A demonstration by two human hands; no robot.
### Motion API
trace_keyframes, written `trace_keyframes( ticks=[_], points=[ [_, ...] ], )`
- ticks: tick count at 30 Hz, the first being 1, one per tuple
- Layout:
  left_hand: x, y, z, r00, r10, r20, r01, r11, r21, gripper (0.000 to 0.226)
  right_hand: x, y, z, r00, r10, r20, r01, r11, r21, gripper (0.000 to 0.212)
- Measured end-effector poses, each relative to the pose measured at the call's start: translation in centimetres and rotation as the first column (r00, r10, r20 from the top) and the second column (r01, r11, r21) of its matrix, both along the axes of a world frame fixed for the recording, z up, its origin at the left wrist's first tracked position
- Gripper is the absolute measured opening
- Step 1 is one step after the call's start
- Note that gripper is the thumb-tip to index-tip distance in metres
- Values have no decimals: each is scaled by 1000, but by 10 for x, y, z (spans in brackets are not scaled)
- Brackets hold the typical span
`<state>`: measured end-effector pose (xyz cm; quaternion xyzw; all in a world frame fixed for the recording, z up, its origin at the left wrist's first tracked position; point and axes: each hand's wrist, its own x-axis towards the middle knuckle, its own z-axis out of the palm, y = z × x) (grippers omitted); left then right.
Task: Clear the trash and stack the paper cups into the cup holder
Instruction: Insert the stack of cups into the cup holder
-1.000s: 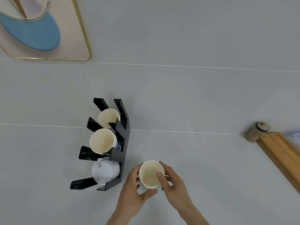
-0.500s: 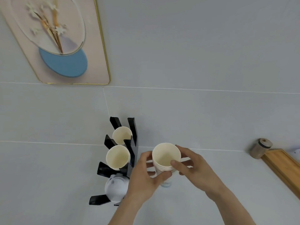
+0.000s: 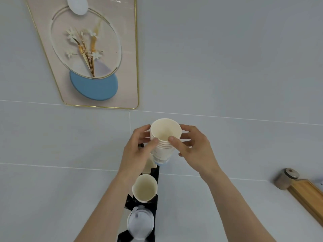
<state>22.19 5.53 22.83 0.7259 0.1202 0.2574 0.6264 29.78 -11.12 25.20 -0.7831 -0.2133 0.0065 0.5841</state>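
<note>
A stack of several nested cream paper cups point(image 3: 165, 137) is held up in the air between both hands. My left hand point(image 3: 138, 151) grips its left side and my right hand point(image 3: 192, 149) its right side, thumbs near the rim. Below the stack stands the black cup holder point(image 3: 154, 198). One open cream cup point(image 3: 144, 187) sits in its middle slot, and a stack of white lids point(image 3: 140, 224) fills the slot nearest me. Another cup point(image 3: 148, 165) in the far slot is mostly hidden by my left hand.
A pink framed picture point(image 3: 94, 53) with a gold edge hangs on the grey tiled wall at upper left. At the right edge lie a wooden tray point(image 3: 309, 198) and a small corked jar point(image 3: 285, 176).
Both hands lifted the cup stack up and away from me, from beside the holder's near end to above its far end. The camera tilted up, showing more of the picture.
</note>
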Motion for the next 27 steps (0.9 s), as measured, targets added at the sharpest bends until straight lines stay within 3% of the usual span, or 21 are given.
trace_keyframes(
  ticks=[3,9,14,20,27],
  points=[
    [0,21,-4,999,39,-17,-39,999,-38,27,4,24,-11,999,11,-30,-11,1000,-18,50],
    [2,48,-38,989,48,-139,-58,996,-72,28,12,56,-51,994,16,-111,-27,995,-99,52],
    [9,60,-68,967,36,-252,-55,996,-69,30,19,68,-80,987,8,-159,-35,985,-167,36],
    [22,70,-100,899,54,-435,-43,998,35,34,25,80,-106,980,-89,-176,29,947,-319,23],
    [39,68,-115,846,116,-521,4,975,223,31,29,92,-124,979,-157,-129,84,890,-448,24]
  ],
)
